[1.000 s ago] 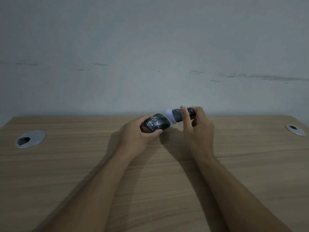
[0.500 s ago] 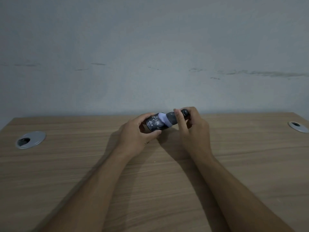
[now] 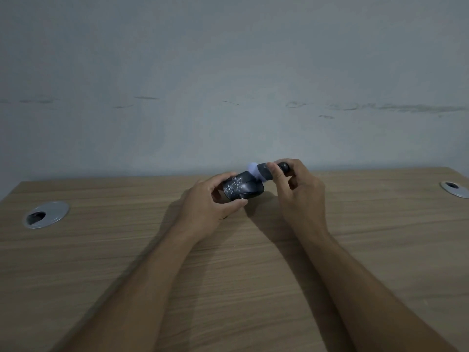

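My left hand [image 3: 208, 207] grips a black computer mouse [image 3: 243, 188] with white scribbles on its shell, held just above the wooden desk [image 3: 228, 288] near its far edge. My right hand [image 3: 302, 196] pinches a small dark brush [image 3: 266, 171] by its handle. The brush's pale, soft head [image 3: 253, 168] touches the upper far side of the mouse. The handle's rounded black end sticks out between my right fingers.
A round grey cable grommet [image 3: 45, 214] is set in the desk at the left, another grommet [image 3: 454, 189] at the far right. A plain grey wall [image 3: 228, 85] rises right behind the desk's back edge.
The brush swept in over the mouse, then drew back to its upper far edge. My left hand turned the mouse slightly, so more of its scribbled shell shows.
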`<act>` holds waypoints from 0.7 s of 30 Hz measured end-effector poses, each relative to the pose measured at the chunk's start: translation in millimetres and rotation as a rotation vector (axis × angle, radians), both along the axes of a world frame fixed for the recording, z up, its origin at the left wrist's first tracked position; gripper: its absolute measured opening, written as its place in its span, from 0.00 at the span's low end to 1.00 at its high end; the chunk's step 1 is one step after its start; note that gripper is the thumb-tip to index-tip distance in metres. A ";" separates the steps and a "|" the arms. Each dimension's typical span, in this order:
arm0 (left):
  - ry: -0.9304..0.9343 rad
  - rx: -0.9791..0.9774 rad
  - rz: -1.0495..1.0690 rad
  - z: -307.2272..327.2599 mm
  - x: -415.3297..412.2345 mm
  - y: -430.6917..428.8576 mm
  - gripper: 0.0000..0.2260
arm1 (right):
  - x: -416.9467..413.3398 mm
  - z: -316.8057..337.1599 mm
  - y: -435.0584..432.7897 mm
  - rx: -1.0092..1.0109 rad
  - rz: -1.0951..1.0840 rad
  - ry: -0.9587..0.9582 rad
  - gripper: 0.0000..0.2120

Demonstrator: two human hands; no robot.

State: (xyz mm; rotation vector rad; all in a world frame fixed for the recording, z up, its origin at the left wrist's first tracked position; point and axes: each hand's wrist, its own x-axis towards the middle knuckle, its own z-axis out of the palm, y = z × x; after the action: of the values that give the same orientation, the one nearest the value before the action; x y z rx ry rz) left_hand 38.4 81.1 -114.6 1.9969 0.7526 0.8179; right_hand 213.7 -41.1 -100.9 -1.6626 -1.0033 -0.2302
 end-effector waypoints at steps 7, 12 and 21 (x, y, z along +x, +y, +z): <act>-0.045 -0.063 0.045 5.0 2.4 -2.2 0.18 | -21.7 9.6 -8.7 0.111 -0.008 -0.119 0.08; -0.059 -0.076 0.087 6.1 3.0 -3.1 0.15 | -26.0 -2.1 -6.8 -0.014 0.076 -0.245 0.06; -0.028 -0.022 0.120 5.5 4.3 -6.0 0.16 | -26.4 3.0 -10.9 -0.035 0.128 -0.215 0.08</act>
State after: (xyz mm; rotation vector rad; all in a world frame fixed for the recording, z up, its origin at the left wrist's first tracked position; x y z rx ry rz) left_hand 42.6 75.1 -109.1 1.9321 0.8683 0.9013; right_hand 187.3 -52.0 -97.9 -1.6222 -1.2770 -0.3125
